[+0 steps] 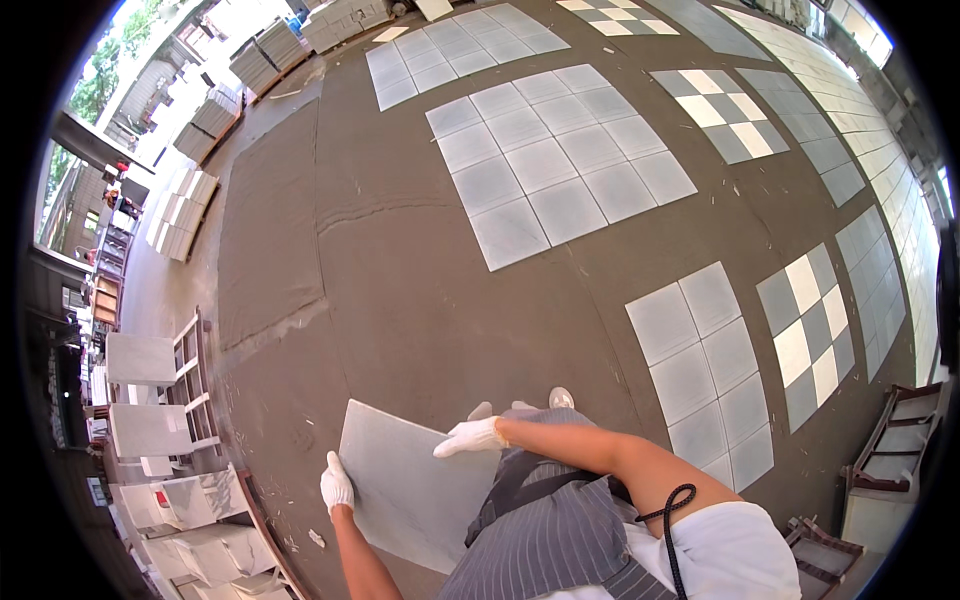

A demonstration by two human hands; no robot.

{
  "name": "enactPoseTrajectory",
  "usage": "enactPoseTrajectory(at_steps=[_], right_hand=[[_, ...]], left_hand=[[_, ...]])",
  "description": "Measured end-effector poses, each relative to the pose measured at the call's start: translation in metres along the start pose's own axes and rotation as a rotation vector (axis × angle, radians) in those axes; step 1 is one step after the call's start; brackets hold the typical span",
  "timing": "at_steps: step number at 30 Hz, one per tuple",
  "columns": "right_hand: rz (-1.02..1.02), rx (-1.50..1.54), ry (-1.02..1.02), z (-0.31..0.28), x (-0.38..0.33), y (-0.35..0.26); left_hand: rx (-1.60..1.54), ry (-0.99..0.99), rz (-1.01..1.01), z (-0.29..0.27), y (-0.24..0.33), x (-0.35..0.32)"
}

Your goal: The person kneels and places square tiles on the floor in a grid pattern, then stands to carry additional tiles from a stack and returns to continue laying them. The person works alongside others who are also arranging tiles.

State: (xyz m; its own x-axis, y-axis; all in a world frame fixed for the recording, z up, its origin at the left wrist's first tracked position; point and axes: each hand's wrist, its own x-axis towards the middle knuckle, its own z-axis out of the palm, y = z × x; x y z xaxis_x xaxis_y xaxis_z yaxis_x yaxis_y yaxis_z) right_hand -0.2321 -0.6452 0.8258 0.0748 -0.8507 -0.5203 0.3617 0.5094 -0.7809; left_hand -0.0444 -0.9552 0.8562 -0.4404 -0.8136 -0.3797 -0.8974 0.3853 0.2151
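Observation:
A large square pale-grey stone tile is held tilted in front of my body, its lower right part hidden behind my striped apron. My left hand, in a white knitted glove, grips the tile's left edge with the thumb pointing up. At the upper right edge, my gloved right hand holds the tile with its fingers close together, the forearm crossing in front of my apron. Part of each hand's grip is hidden by the tile.
Pale-grey tiles lie in a grid on the brown floor covering. A smaller grid and checkered tiles lie to the right. Tile stacks and wooden-framed racks of slabs line the left; wooden frames stand far right.

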Motion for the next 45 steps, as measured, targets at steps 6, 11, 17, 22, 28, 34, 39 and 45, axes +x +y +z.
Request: enactPoseTrajectory(at_steps=[6,11,17,22,28,34,39,45], right_hand=[[0.052,-0.105,0.067,-0.042,0.06,-0.064],[-0.027,-0.003,0.041,-0.093,0.145,-0.121],[-0.05,0.154,0.197,-0.12,0.235,-0.193],[0.02,0.197,0.214,-0.154,0.266,-0.25],[0.109,0.032,0.276,-0.23,0.331,-0.3],[0.049,-0.078,0.068,-0.313,0.407,-0.436],[0.068,-0.136,-0.108,-0.36,0.496,-0.517],[0.109,-0.049,-0.131,-0.426,0.586,-0.583]], left_hand=[[0.053,0.026,0.004,-0.012,0.002,0.101],[0.094,0.102,0.078,-0.048,0.02,0.232],[0.032,-0.092,0.165,-0.129,0.101,0.348],[0.093,-0.095,0.207,-0.134,0.122,0.44],[0.087,-0.117,0.182,-0.155,0.168,0.525],[0.001,-0.026,-0.03,-0.217,0.175,0.609],[0.005,0.073,-0.213,-0.266,0.174,0.661],[-0.054,0.052,-0.284,-0.304,0.207,0.752]])
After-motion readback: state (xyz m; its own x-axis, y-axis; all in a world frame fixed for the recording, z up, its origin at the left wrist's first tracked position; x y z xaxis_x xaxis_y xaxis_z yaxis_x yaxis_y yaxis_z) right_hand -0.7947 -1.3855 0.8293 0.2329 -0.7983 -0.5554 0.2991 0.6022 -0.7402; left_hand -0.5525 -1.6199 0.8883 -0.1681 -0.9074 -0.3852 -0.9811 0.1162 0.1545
